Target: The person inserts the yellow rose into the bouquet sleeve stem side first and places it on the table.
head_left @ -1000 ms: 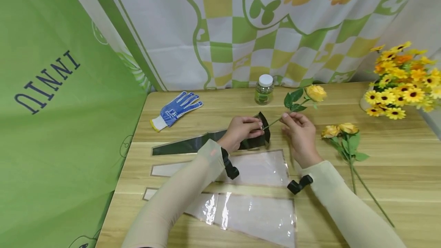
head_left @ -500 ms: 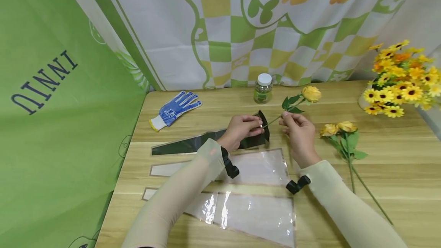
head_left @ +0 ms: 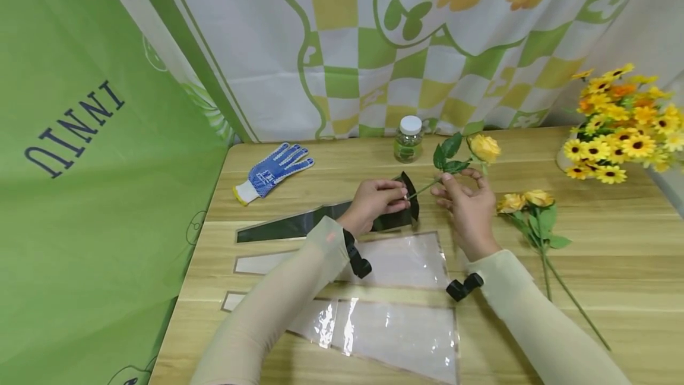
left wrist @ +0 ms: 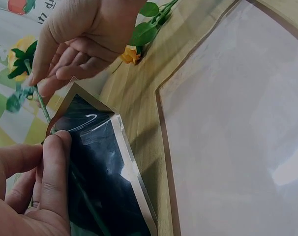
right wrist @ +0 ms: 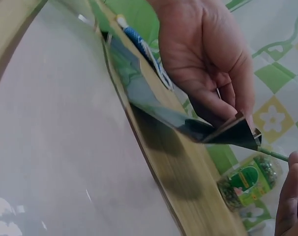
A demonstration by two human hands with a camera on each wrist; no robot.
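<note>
Pinching the rose (head_left: 485,148) with your right fingers (head_left: 475,178) and the black sleeve (left wrist: 102,142) with your left fingers (left wrist: 55,172), you're risking a tear if leaves (head_left: 451,145) are snagging its rim (head_left: 414,210).

**Both grips found pinched; both arms reached forward**

The left arm (head_left: 272,308) is extended from the lower left and slanted inward; the right arm (head_left: 540,319) is brought inward from the lower right. Both are covered by pale sleeves (head_left: 504,281) as far as the wrists (head_left: 485,248), where a black device (head_left: 359,264) is worn on each. The left grip (head_left: 375,204) is pointed rightward, thumb and fingertips drawn together. The right grip (head_left: 470,215) is held near it, apart, thumb raised, fingers bent.
</note>
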